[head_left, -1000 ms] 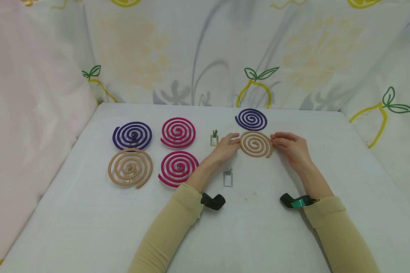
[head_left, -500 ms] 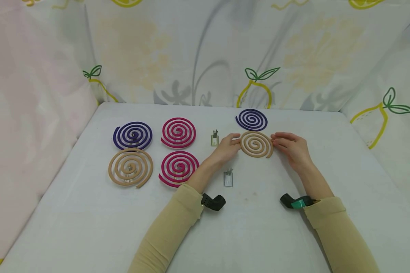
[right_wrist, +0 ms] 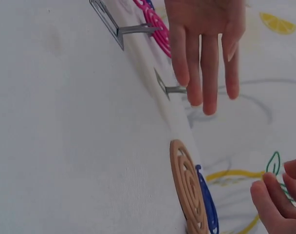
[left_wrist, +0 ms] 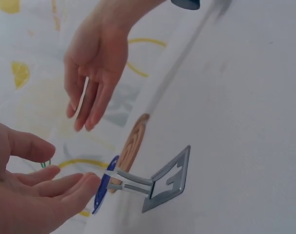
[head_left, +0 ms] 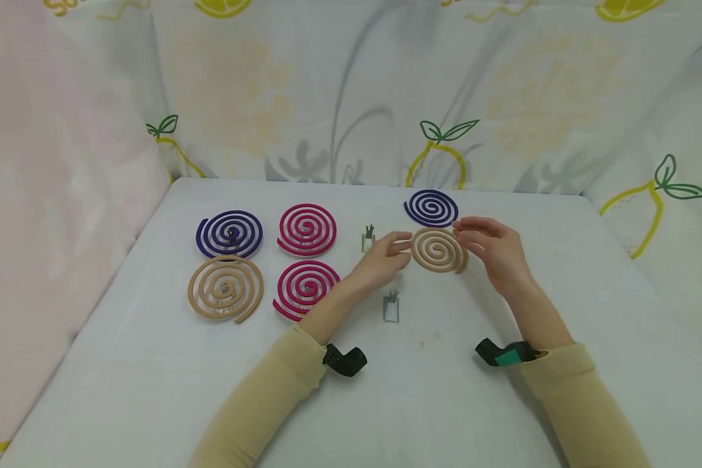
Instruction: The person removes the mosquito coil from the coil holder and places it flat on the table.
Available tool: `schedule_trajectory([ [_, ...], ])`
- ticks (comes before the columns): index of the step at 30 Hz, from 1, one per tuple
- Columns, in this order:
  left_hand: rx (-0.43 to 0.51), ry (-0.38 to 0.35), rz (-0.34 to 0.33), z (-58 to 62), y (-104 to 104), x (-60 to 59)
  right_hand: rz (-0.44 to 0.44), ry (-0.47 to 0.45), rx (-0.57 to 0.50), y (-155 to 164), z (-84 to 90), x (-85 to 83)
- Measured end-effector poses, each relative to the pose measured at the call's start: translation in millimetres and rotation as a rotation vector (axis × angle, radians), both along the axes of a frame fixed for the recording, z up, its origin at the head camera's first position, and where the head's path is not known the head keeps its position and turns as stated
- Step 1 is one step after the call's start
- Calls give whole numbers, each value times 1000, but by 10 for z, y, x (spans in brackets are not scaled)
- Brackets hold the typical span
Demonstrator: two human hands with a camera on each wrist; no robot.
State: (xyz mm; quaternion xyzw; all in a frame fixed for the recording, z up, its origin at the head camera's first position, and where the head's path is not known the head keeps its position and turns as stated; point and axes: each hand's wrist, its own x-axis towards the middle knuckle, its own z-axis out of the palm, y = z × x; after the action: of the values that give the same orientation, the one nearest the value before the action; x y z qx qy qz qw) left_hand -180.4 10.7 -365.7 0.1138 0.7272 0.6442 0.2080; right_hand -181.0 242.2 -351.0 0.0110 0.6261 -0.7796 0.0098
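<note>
- Head view: we see the left hand [head_left: 384,255] with fingers relaxed and extended, fingertips just beside the left edge of the tan coil [head_left: 439,250]; it grips nothing.
- We see the right hand [head_left: 491,250] raised over the right edge of the same coil, fingers loosely extended and holding nothing. Whether its fingertips touch the coil, we cannot tell.
- The tan coil lies flat on the white table [head_left: 152,364], right of centre, with its far edge just beside a purple coil [head_left: 431,207].
- Two metal stands sit near the left hand: one [head_left: 368,238] to its left, one [head_left: 390,306] nearer to us.
- Further left, four coils lie in a two-by-two group: purple [head_left: 229,233], pink [head_left: 307,229], tan [head_left: 225,287], pink [head_left: 305,289]. The left forearm cuts off the near edge of the last one.
- Left wrist view: a stand [left_wrist: 163,182] stands upright; the coils behind it show edge-on only.
- Right wrist view: the tan coil [right_wrist: 188,187] shows edge-on, partly covering the purple one.
- We can read no writing or labels on any item; the black wrist devices [head_left: 344,359] carry no readable marking.
</note>
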Motion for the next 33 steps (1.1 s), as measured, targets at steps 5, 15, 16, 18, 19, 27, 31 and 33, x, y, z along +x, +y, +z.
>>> schedule_trajectory([
  [5, -34, 50, -30, 47, -187, 114, 31, 9, 60, -101, 39, 68],
  [15, -45, 19, -55, 79, -709, 372, 105, 48, 256, -386, 87, 217],
  [16, -59, 29, -52, 93, -765, 398, 114, 50, 274, -421, 89, 233],
  [18, -72, 47, -42, 113, -880, 448, 133, 52, 296, -488, 95, 265],
  [19, -75, 52, -34, 123, -939, 470, 141, 53, 300, -523, 99, 282],
  [27, -124, 220, 41, 113, -1417, 526, 206, 100, 245, -789, 137, 412],
  [31, -163, 249, 76, 149, -1610, 514, 231, 102, 234, -889, 133, 435],
  [33, -189, 247, 87, 169, -1687, 497, 246, 97, 243, -938, 155, 437],
])
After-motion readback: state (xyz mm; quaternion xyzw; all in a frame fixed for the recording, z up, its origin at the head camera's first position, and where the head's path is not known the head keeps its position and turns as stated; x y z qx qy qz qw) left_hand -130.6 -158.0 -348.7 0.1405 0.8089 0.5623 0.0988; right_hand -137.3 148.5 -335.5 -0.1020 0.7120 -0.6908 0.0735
